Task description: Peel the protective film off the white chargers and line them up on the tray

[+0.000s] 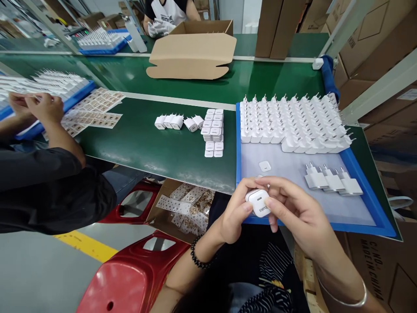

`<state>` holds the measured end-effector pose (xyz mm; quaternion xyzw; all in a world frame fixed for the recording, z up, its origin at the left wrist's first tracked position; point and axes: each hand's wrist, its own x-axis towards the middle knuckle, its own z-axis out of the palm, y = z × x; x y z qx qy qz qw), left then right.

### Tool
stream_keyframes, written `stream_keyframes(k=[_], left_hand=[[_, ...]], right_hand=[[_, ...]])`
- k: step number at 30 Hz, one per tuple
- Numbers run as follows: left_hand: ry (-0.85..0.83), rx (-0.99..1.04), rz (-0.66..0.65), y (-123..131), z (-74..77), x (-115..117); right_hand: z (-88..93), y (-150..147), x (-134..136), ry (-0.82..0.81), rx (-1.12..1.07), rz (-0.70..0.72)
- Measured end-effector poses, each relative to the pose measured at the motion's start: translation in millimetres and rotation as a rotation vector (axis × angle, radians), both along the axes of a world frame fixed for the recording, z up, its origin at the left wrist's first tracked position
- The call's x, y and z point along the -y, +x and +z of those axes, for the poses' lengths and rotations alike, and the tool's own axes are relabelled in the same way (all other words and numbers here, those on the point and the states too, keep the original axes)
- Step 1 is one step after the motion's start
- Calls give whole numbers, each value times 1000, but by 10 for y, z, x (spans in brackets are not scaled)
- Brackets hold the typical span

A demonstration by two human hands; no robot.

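Between my two hands is a white charger plug, its face with a small port slot and dark lettering turned toward me. My left hand grips its left side, thumb at the lower edge. On the other side my right hand pinches it, thumb on the face near the lettering. Both hands are over the front edge of a blue-rimmed tray. A thin white square cover lies in the tray just beyond my fingers. Three chargers lie there to the right, prongs pointing away.
Rows of white chargers fill the tray's far part. Left of it, stacked white covers and several loose chargers sit on the green table. A co-worker's hands work at far left. A red stool and open carton stand below.
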<state>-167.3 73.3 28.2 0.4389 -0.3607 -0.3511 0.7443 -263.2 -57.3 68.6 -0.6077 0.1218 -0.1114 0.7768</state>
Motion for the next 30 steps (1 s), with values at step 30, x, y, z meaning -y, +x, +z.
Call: stream_keyframes(k=[30], left_hand=[[212,192,233,-139,-107,-31]], right_hand=[[-240,-5,-70,586,-133,224]])
